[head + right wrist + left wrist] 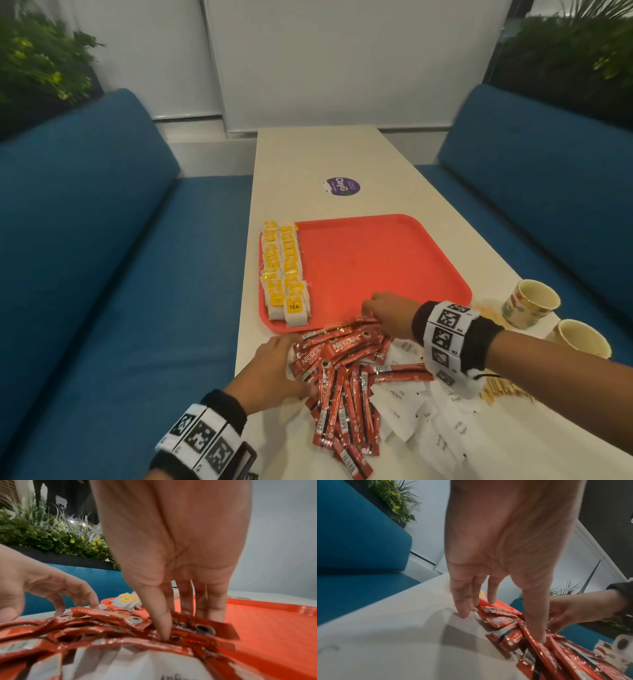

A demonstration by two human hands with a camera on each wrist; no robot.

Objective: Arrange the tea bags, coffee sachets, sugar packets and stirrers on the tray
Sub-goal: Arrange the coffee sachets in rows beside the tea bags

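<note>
Coffee sachets (342, 370) in a red heap between both hands, right hand (390, 313) pinching the far ones, thumb (163, 626) dug in, left hand (270, 368) spread flat on the near side, sugar packets (421, 414) half hidden under the heap, stirrers (503, 389) mostly covered by the right wrist, tray (394, 253) just past the fingers, tea bags (284, 274) in two rows inside it

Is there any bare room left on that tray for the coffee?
Yes: the red plastic tray is bare right of the two rows of yellow-tagged tea bags, out to its far and right rims. The near table is crowded with red coffee sachets and white sugar packets.
</note>
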